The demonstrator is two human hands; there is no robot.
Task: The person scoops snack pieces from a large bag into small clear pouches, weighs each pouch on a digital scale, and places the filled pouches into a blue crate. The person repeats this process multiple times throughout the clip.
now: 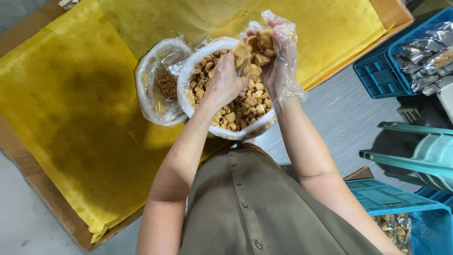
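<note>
Snack pieces (262,45) fill the right hand (278,66), which wears a loose clear plastic glove and is cupped palm-up, fingers curled around a heap of pale brown chunks. Directly below that grip sits the white bowl (188,75), lined with a clear bag and full of the same chunks. The left hand (224,85) is bare and the nearer to the bowl; it hangs just above the contents, fingers pinched on one piece (243,49) at the edge of the gloved heap. Both forearms reach forward, wrists close together. Left of the grip, a second bag (163,85) holds darker crumbs, on a surface of yellow paper (71,94).
</note>
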